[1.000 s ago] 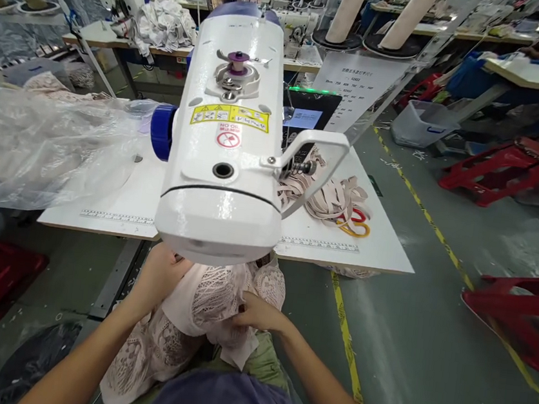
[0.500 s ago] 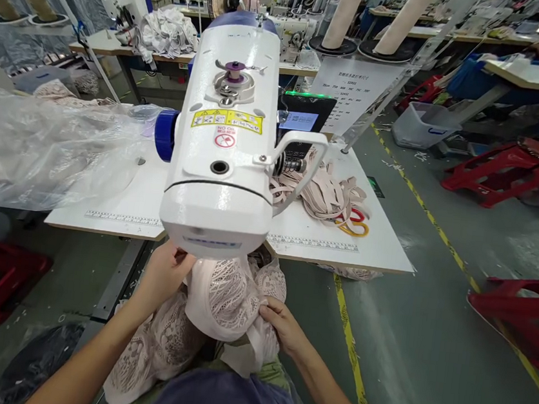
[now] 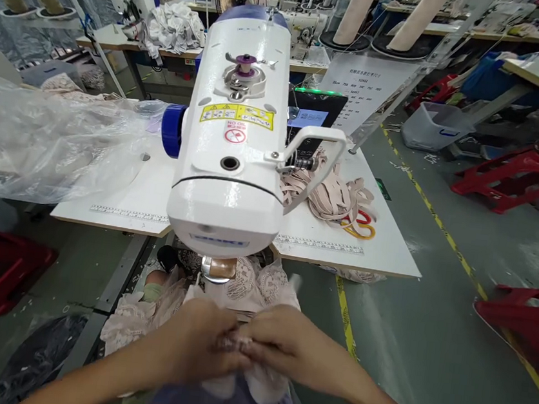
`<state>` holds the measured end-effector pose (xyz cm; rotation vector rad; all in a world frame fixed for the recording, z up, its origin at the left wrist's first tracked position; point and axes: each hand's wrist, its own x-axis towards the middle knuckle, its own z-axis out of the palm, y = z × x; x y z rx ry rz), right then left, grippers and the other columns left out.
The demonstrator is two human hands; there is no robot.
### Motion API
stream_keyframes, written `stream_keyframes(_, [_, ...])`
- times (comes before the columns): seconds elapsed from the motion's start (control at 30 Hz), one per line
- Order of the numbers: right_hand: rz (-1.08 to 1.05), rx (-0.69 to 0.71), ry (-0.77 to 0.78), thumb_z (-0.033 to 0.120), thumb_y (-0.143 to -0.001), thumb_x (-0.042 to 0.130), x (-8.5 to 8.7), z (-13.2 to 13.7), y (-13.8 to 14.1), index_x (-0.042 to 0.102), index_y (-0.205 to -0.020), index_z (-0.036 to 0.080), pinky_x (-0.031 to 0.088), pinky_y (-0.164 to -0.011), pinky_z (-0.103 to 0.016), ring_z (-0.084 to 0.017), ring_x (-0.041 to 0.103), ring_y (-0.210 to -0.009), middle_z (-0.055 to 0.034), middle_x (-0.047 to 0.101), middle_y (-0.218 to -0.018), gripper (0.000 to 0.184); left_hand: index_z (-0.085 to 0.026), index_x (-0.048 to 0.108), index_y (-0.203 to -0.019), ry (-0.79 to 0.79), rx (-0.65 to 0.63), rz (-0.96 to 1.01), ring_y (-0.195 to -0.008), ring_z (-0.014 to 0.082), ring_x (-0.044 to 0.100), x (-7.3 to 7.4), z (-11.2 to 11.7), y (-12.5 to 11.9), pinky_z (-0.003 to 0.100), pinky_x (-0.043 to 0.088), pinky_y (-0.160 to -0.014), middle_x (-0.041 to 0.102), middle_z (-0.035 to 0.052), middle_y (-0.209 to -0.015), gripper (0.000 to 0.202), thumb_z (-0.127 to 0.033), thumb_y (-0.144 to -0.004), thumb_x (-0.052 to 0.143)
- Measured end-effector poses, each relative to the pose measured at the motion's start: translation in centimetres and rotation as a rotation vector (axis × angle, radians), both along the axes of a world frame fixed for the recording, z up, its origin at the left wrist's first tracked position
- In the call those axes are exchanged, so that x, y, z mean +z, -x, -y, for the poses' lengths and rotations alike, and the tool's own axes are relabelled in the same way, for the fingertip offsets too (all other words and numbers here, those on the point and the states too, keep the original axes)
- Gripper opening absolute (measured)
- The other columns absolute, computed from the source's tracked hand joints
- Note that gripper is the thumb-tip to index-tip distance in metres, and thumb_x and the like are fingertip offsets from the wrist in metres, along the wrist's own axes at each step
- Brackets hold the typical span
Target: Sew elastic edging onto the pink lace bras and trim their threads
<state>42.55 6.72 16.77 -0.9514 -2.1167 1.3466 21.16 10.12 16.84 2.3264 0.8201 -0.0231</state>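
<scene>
A white sewing machine (image 3: 228, 178) stands right in front of me, and its free arm (image 3: 220, 269) sticks out below the head. My left hand (image 3: 198, 336) and my right hand (image 3: 282, 343) meet over my lap, just in front of that arm. Both are closed on a pale pink lace bra (image 3: 267, 286), whose cups spread between the hands and the machine. Part of the bra hangs below my fingers, blurred by motion. The exact spot that each set of fingertips grips is hidden. Further pale lace bras (image 3: 132, 319) lie bunched at the lower left.
Pale elastic straps (image 3: 331, 196) lie heaped on the white table (image 3: 381, 247), beside scissors (image 3: 358, 228) with red and yellow handles. Clear plastic wrapping (image 3: 62, 146) covers the left side. Red stools (image 3: 519, 321) stand on the floor. A small screen (image 3: 312, 119) is behind the machine.
My hands have drawn back from under the machine head toward my lap and come together. The bra has shifted with them, and the machine's free arm now shows.
</scene>
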Motion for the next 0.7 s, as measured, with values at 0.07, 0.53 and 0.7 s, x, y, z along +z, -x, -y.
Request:
stream_keyframes(0.07, [0.066,-0.076,-0.086,0.035,-0.102,0.049,-0.3,-1.2,0.3,0.075,-0.093,0.023,0.04,-0.064,-0.025,-0.015,0.06,-0.067,-0.0007,0.069,-0.071,0.03,-0.019,0.047,-0.062,0.0,0.073,-0.045,-0.057,0.0146,0.05,-0.3,-1.5,0.7,0.028,0.029,-0.053,0.053,-0.0005,-0.059,0.039,-0.045,-0.087,0.062])
stream_keyframes(0.53, [0.025,-0.401,0.063,0.052,-0.089,0.063,-4.3,-7.6,0.4,0.072,-0.074,0.021,0.05,-0.071,-0.032,-0.024,0.066,-0.076,-0.0024,0.067,-0.07,0.035,-0.019,0.06,-0.068,0.027,0.488,0.207,-0.053,0.0156,0.047,-1.6,-8.7,3.2,0.026,0.033,-0.052,0.046,-0.0032,-0.048,0.027,-0.041,-0.085,0.062])
stream_keyframes(0.7, [-0.023,-0.39,0.113,0.057,-0.085,0.065,-4.7,-8.5,0.1,0.073,-0.076,0.023,0.055,-0.077,-0.037,-0.028,0.068,-0.087,-0.0038,0.069,-0.071,0.036,-0.019,0.062,-0.076,0.005,0.455,0.229,-0.058,0.017,0.052,-1.7,-9.7,3.2,0.027,0.042,-0.057,0.052,-0.0015,-0.054,0.019,-0.036,-0.084,0.061])
